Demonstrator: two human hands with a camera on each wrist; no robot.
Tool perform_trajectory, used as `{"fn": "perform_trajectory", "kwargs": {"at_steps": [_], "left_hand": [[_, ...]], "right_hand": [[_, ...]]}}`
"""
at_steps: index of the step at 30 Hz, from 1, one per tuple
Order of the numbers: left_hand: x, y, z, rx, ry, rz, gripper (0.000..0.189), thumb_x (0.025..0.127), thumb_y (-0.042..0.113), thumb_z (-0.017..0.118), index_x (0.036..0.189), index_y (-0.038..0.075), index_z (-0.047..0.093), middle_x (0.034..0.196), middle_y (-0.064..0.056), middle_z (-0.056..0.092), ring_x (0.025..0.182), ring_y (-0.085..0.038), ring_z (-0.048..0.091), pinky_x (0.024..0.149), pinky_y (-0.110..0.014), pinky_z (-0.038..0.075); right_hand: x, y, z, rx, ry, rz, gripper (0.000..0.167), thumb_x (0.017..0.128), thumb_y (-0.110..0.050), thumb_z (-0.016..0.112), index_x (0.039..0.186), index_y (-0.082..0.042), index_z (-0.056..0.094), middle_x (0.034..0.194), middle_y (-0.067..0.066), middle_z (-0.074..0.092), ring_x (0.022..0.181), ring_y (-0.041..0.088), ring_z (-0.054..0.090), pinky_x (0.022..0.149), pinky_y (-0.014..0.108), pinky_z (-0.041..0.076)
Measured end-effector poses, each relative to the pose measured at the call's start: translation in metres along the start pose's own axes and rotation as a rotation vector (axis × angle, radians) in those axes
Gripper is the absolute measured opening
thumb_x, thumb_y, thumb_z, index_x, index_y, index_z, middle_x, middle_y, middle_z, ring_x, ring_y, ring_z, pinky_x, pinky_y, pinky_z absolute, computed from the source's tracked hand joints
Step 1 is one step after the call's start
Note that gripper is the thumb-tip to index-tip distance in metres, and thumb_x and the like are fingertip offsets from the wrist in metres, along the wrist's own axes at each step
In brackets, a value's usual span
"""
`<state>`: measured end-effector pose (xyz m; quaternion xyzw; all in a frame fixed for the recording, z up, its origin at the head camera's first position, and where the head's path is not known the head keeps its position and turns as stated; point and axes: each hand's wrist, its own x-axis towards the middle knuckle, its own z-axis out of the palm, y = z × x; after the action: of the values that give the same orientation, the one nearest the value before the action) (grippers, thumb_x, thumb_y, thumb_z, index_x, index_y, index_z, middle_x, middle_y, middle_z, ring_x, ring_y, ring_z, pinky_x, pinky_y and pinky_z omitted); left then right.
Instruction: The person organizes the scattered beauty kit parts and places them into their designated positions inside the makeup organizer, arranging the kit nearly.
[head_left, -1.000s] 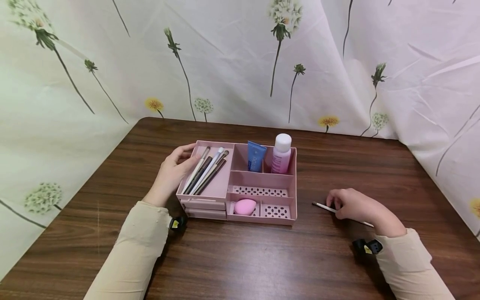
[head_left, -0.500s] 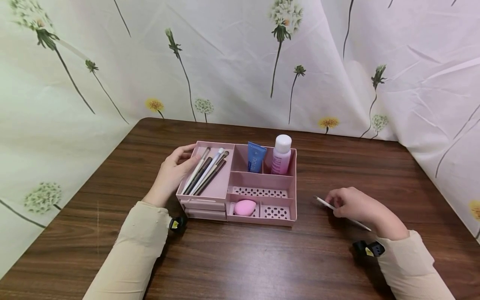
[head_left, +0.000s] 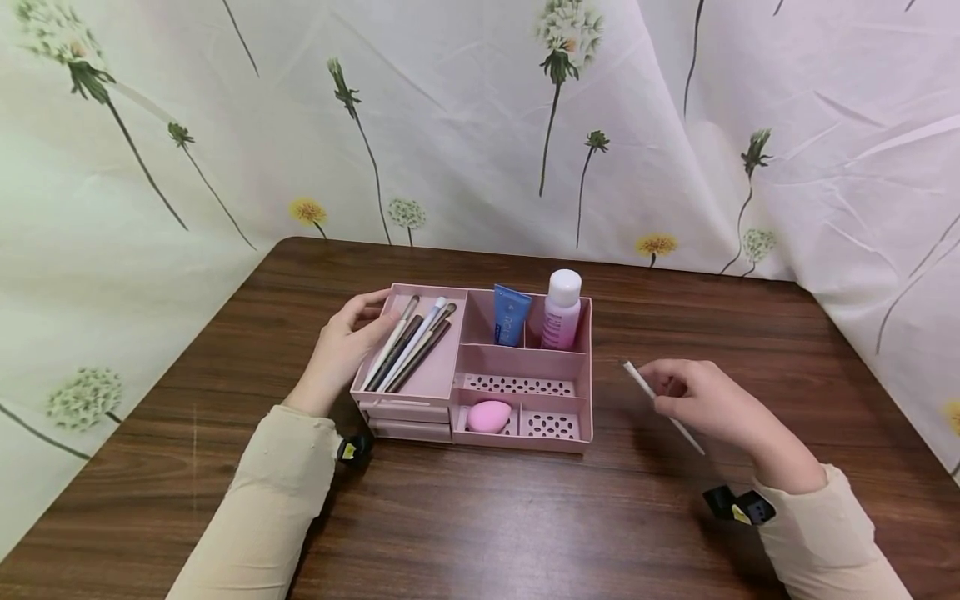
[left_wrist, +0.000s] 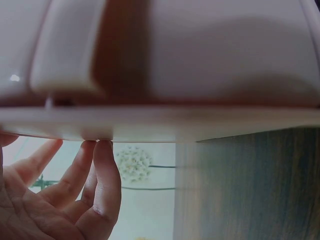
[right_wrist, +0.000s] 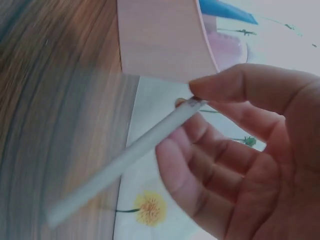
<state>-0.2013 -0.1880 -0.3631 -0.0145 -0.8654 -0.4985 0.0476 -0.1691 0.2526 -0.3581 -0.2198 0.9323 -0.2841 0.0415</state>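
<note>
My right hand (head_left: 705,396) pinches a thin makeup brush (head_left: 686,435) with a white handle, between thumb and fingertips, above the table to the right of a pink organizer (head_left: 525,361). In the right wrist view the brush (right_wrist: 125,155) slants down from the fingertips, its handle blurred. At the organizer's left side my left hand (head_left: 345,346) grips the wall, thumb over the rim and fingers outside. In the left wrist view its fingertips touch the pink wall (left_wrist: 150,124). Several makeup brushes (head_left: 411,346) lie together in the organizer's left top tray.
Upright in the organizer's back compartments stand a blue tube (head_left: 511,317) and a pink bottle (head_left: 562,310) with a white cap. A pink makeup sponge (head_left: 489,416) sits in a front compartment. Below the tray are drawers (head_left: 408,421). Floral fabric (head_left: 465,150) hangs behind the wooden table (head_left: 480,517).
The right hand has lifted the makeup brush off the table, and the brush has turned steeper in its fingers. My left hand stays on the organizer.
</note>
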Motion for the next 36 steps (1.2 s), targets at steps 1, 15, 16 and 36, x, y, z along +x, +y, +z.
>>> {"fn": "perform_trajectory", "kwargs": {"at_steps": [1, 15, 16, 36], "left_hand": [[0.0, 0.0, 0.0, 0.0, 0.0, 0.0, 0.054, 0.099, 0.038, 0.058, 0.145, 0.012, 0.049, 0.133, -0.022, 0.056, 0.12, -0.034, 0.054, 0.1, -0.043, 0.04], [0.001, -0.001, 0.001, -0.005, 0.011, 0.024, 0.052, 0.099, 0.036, 0.059, 0.144, 0.011, 0.05, 0.13, -0.023, 0.059, 0.118, -0.033, 0.057, 0.097, -0.041, 0.043], [0.001, -0.002, 0.001, -0.006, 0.011, 0.025, 0.052, 0.099, 0.036, 0.059, 0.144, 0.011, 0.05, 0.13, -0.023, 0.059, 0.117, -0.033, 0.057, 0.097, -0.041, 0.042], [0.002, -0.003, 0.001, -0.007, 0.003, 0.027, 0.052, 0.099, 0.034, 0.058, 0.145, 0.01, 0.049, 0.13, -0.024, 0.059, 0.118, -0.034, 0.057, 0.098, -0.043, 0.043]], "right_hand": [[0.0, -0.002, 0.0, 0.013, 0.014, 0.004, 0.03, 0.083, -0.001, 0.065, 0.112, -0.006, 0.07, 0.078, -0.003, 0.06, 0.069, 0.005, 0.055, 0.061, 0.025, 0.046], [-0.002, -0.026, 0.006, 0.357, 0.115, 0.037, 0.036, 0.09, -0.002, 0.066, 0.125, 0.002, 0.059, 0.087, 0.013, 0.065, 0.065, 0.01, 0.065, 0.062, 0.035, 0.058], [-0.001, -0.027, 0.006, 0.381, 0.123, 0.032, 0.037, 0.09, -0.001, 0.066, 0.125, 0.003, 0.058, 0.088, 0.013, 0.065, 0.064, 0.011, 0.065, 0.062, 0.035, 0.058], [0.019, -0.061, 0.02, 0.974, 0.237, -0.053, 0.037, 0.093, 0.004, 0.061, 0.122, -0.017, 0.061, 0.088, -0.002, 0.07, 0.071, 0.015, 0.07, 0.065, 0.04, 0.06]]}}
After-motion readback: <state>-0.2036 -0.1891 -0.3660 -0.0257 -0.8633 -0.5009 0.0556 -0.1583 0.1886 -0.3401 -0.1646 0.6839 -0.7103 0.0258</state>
